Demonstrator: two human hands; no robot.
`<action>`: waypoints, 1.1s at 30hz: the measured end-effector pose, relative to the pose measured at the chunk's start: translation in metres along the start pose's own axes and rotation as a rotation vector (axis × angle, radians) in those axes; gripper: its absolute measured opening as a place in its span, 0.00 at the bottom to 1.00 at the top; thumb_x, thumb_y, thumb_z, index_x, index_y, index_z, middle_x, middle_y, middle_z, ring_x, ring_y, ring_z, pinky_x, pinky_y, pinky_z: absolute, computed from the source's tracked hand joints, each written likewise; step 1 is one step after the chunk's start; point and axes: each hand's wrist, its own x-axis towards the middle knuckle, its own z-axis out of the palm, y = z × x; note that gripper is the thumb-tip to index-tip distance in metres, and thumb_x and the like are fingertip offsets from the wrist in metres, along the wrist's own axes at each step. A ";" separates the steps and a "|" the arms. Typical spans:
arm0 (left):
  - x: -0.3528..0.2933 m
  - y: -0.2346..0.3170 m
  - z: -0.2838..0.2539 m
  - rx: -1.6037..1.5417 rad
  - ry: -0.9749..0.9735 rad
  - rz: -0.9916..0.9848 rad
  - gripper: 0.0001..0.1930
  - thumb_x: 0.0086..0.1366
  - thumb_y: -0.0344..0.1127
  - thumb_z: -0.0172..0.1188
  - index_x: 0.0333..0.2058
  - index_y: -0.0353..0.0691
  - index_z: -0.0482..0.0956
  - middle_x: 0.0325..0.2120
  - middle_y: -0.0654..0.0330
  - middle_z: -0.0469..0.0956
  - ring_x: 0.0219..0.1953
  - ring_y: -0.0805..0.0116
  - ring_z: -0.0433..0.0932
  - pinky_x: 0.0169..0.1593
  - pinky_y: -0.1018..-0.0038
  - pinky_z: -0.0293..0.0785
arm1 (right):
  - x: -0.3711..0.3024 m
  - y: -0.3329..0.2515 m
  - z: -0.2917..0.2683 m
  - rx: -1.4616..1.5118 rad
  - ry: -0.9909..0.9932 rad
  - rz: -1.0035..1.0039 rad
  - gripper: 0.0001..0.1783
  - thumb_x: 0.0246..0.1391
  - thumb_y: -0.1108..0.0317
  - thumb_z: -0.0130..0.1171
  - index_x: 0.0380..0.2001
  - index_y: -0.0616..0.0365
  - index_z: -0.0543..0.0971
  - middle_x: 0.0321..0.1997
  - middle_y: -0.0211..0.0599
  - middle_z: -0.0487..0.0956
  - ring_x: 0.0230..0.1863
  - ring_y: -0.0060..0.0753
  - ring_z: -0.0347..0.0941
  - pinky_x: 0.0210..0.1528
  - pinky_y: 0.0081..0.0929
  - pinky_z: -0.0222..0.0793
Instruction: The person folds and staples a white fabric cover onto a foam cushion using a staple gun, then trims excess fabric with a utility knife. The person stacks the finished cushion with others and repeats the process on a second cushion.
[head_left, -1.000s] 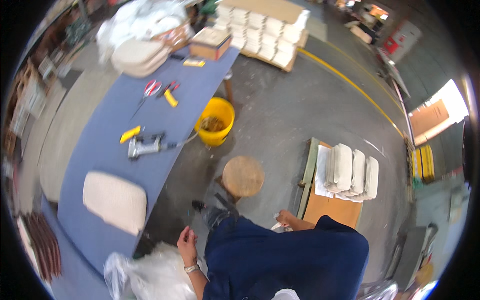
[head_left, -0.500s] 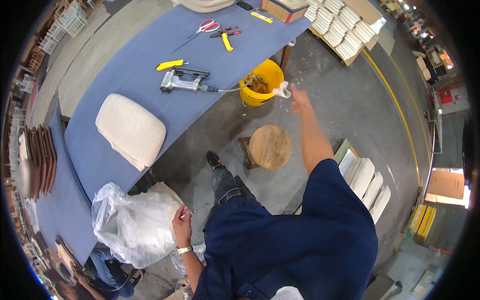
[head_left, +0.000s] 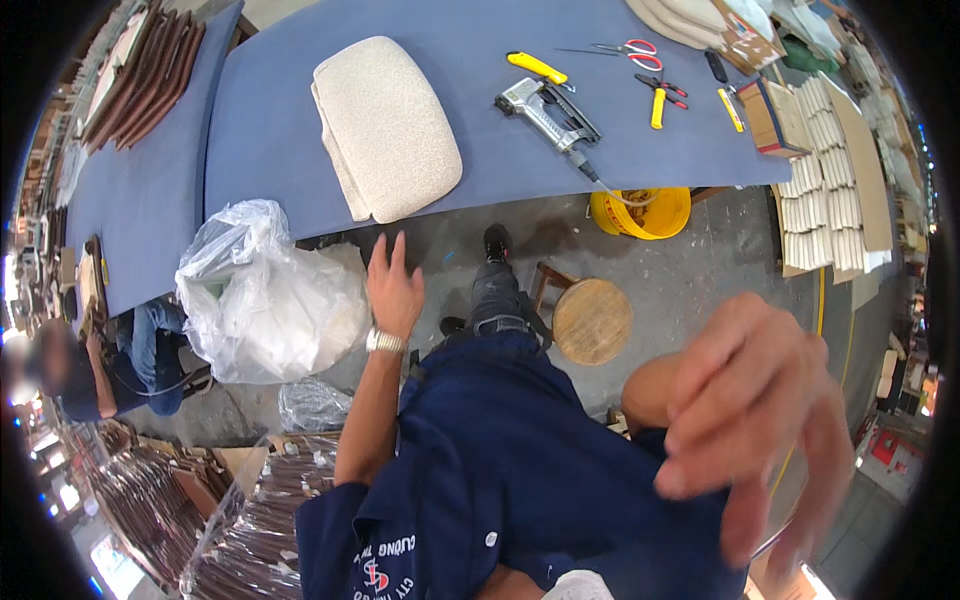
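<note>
My left hand (head_left: 396, 292) is open, with its fingers stretched toward the table edge and nothing in them. Just beyond its fingertips lies a beige textured seat cushion (head_left: 390, 130) on the blue table (head_left: 270, 130). A clear plastic bag (head_left: 275, 300) with white material inside is beside this hand, to its left. My right hand (head_left: 745, 400) is raised close to the camera, somewhat blurred. Its fingers are loosely bent and apart, with nothing visible in them. On the table farther right lie a staple gun (head_left: 545, 115) with a hose, and a yellow utility knife (head_left: 537, 67).
Scissors (head_left: 640, 52), pliers (head_left: 658, 100) and a small box (head_left: 775, 115) are on the table's right part. A yellow bucket (head_left: 650, 222) stands under its edge, near a round wooden stool (head_left: 592, 322). Another person (head_left: 90, 370) sits at the left. Wrapped brown panels (head_left: 270, 510) stand behind.
My right hand has come back from the bucket, where a white scrap was beside it, and up close to the camera. My left hand has moved toward the cushion. The view has turned left.
</note>
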 end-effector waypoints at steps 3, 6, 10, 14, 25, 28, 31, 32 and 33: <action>0.056 0.014 0.018 0.228 -0.056 0.044 0.44 0.58 0.29 0.65 0.74 0.56 0.59 0.76 0.47 0.50 0.76 0.41 0.52 0.74 0.44 0.52 | 0.039 0.052 0.012 0.306 0.015 -0.311 0.09 0.59 0.63 0.72 0.37 0.53 0.82 0.23 0.35 0.84 0.14 0.23 0.72 0.16 0.17 0.66; 0.106 -0.001 0.051 0.448 -0.043 0.053 0.49 0.56 0.25 0.64 0.75 0.64 0.56 0.79 0.50 0.42 0.79 0.43 0.42 0.75 0.37 0.42 | 0.076 0.060 -0.007 0.391 -0.046 -0.214 0.08 0.62 0.61 0.69 0.36 0.53 0.85 0.18 0.32 0.76 0.12 0.19 0.60 0.15 0.18 0.50; 0.145 0.019 0.052 0.316 -0.165 0.001 0.56 0.47 0.24 0.65 0.75 0.68 0.55 0.79 0.53 0.40 0.80 0.44 0.37 0.72 0.27 0.35 | 0.105 0.069 -0.024 0.512 0.214 0.021 0.03 0.58 0.70 0.69 0.29 0.54 0.86 0.14 0.30 0.71 0.10 0.16 0.53 0.15 0.19 0.41; 0.141 0.016 0.021 0.044 -0.052 -0.035 0.56 0.42 0.27 0.68 0.74 0.58 0.60 0.78 0.48 0.45 0.79 0.41 0.39 0.71 0.26 0.35 | 0.134 0.112 -0.061 0.783 -0.032 0.010 0.02 0.56 0.73 0.68 0.29 0.57 0.86 0.15 0.32 0.73 0.10 0.16 0.54 0.14 0.20 0.41; 0.150 -0.022 -0.088 -0.731 0.435 -0.235 0.57 0.52 0.25 0.59 0.77 0.37 0.34 0.70 0.40 0.56 0.70 0.48 0.64 0.70 0.53 0.65 | 0.216 0.185 -0.014 1.111 -0.242 -0.067 0.06 0.58 0.71 0.66 0.32 0.63 0.85 0.17 0.36 0.76 0.11 0.21 0.59 0.15 0.22 0.47; 0.132 -0.035 -0.095 -0.922 0.403 -0.312 0.58 0.52 0.27 0.61 0.77 0.37 0.33 0.71 0.40 0.54 0.70 0.47 0.63 0.70 0.54 0.64 | 0.236 0.196 0.018 1.163 -0.237 -0.083 0.07 0.59 0.71 0.63 0.31 0.64 0.85 0.16 0.34 0.75 0.10 0.18 0.57 0.16 0.20 0.45; 0.142 -0.047 -0.087 -0.862 0.246 -0.272 0.59 0.56 0.31 0.67 0.77 0.37 0.33 0.74 0.41 0.49 0.74 0.49 0.58 0.73 0.57 0.59 | 0.262 0.213 0.029 1.055 -0.480 -0.094 0.11 0.62 0.67 0.62 0.38 0.65 0.85 0.26 0.46 0.80 0.17 0.31 0.69 0.20 0.26 0.61; 0.144 -0.055 -0.085 -0.828 0.203 -0.259 0.59 0.57 0.32 0.68 0.77 0.36 0.33 0.75 0.41 0.48 0.75 0.50 0.56 0.74 0.58 0.58 | 0.267 0.220 0.041 1.064 -0.420 -0.142 0.09 0.61 0.66 0.65 0.39 0.61 0.83 0.25 0.42 0.81 0.16 0.30 0.70 0.19 0.24 0.63; 0.141 -0.067 -0.090 -0.676 0.235 -0.232 0.57 0.60 0.33 0.69 0.77 0.35 0.34 0.76 0.42 0.45 0.77 0.51 0.51 0.76 0.59 0.52 | 0.265 0.234 0.060 1.100 -0.355 -0.198 0.09 0.60 0.66 0.68 0.40 0.57 0.81 0.24 0.38 0.82 0.15 0.29 0.71 0.18 0.21 0.64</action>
